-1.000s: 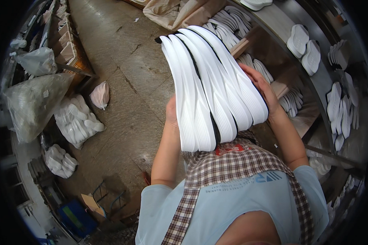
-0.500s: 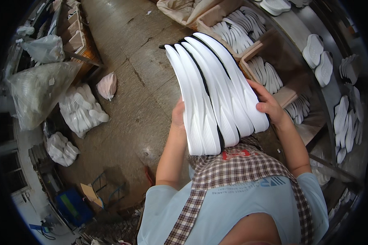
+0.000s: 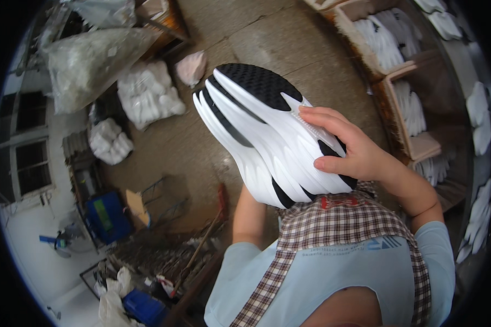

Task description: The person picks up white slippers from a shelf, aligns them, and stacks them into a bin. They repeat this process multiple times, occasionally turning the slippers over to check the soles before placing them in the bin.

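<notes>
Here, from the head view, a person carries a stack of white shoe soles (image 3: pixel 267 139) pressed against the chest, the topmost sole showing a black textured tread patch at its far end. The right hand (image 3: pixel 346 150) lies spread across the near side of the stack, fingers (image 3: pixel 324 117) extended flat and thumb pressed to the edge, steadying rather than pinching. The left hand is hidden behind the stack; only the left forearm (image 3: pixel 248 218) shows rising under it, so whether that hand is closed or flat cannot be told, though it appears to bear the load from below. The person wears a light blue shirt (image 3: pixel 322 278) with a brown checked apron (image 3: pixel 338 220). Beyond the right hand, wooden crates (image 3: pixel 414 147) hold more white soles standing on edge. Well out past the left forearm, bulging white sacks (image 3: pixel 147 92) and a clear plastic bag (image 3: pixel 87 60) sit on the concrete floor (image 3: pixel 202 147), with a blue box (image 3: pixel 106 218) lower down. Judging from this view alone, the step in hand is carrying the bundle, both arms engaged. Any next move would call for keeping the soles squeezed together so none slides out, and for a free spot to lower them into.
</notes>
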The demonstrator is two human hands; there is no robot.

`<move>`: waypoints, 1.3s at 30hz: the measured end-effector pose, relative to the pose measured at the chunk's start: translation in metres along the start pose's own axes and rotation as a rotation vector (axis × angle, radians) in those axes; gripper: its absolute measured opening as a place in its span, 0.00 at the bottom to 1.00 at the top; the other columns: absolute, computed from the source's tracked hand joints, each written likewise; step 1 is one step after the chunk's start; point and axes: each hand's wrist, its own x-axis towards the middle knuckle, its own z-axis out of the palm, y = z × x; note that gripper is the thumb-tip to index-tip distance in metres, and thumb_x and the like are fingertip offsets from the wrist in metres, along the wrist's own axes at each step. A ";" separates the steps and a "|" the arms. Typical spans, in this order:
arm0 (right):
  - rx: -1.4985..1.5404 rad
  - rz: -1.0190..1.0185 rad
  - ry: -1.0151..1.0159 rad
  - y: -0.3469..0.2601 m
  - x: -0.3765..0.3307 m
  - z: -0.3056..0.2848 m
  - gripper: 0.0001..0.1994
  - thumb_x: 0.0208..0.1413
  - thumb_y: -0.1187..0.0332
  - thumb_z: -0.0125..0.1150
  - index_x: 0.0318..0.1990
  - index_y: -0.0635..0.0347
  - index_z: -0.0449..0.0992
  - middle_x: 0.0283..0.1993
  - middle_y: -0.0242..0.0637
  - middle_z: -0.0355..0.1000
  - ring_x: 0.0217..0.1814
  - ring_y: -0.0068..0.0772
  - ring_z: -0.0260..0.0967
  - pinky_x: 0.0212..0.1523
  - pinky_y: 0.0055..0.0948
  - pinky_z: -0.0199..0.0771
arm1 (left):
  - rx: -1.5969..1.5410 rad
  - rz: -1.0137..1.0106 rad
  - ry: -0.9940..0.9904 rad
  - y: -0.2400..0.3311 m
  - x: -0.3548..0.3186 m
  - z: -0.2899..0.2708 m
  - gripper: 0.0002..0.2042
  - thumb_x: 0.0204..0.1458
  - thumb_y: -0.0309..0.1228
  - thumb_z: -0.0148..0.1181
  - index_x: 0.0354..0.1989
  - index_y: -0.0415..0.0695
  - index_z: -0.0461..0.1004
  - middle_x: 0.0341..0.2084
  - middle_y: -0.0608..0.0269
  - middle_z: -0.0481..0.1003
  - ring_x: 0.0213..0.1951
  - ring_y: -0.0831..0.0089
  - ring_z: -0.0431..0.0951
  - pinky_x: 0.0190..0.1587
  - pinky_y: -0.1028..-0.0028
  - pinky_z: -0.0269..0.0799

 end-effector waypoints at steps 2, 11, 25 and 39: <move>0.233 0.022 -0.049 -0.006 0.021 0.011 0.36 0.47 0.58 0.60 0.63 0.63 0.57 0.62 0.50 0.57 0.65 0.42 0.54 0.62 0.35 0.55 | -0.044 0.102 -0.014 0.010 -0.023 0.003 0.32 0.47 0.41 0.59 0.62 0.48 0.57 0.58 0.52 0.61 0.50 0.56 0.72 0.47 0.58 0.75; 1.637 0.314 -0.050 0.018 0.066 0.032 0.25 0.52 0.56 0.48 0.49 0.68 0.72 0.39 0.50 0.76 0.34 0.39 0.78 0.27 0.31 0.83 | -0.097 0.504 -0.095 0.036 -0.095 0.005 0.33 0.46 0.42 0.62 0.62 0.54 0.58 0.62 0.57 0.57 0.51 0.56 0.71 0.45 0.57 0.76; 0.679 0.284 -0.067 0.029 0.076 0.070 0.42 0.36 0.53 0.57 0.63 0.62 0.56 0.57 0.53 0.60 0.58 0.47 0.62 0.49 0.35 0.72 | 0.071 0.295 0.187 0.054 -0.088 0.009 0.32 0.49 0.43 0.58 0.63 0.52 0.56 0.61 0.53 0.57 0.50 0.54 0.69 0.47 0.58 0.74; 1.836 0.347 -0.067 0.061 0.046 0.072 0.29 0.41 0.61 0.52 0.51 0.72 0.69 0.40 0.55 0.74 0.35 0.47 0.77 0.27 0.41 0.83 | -0.218 0.403 -0.259 0.049 -0.085 0.021 0.32 0.51 0.44 0.59 0.62 0.48 0.57 0.57 0.53 0.62 0.43 0.58 0.70 0.39 0.67 0.72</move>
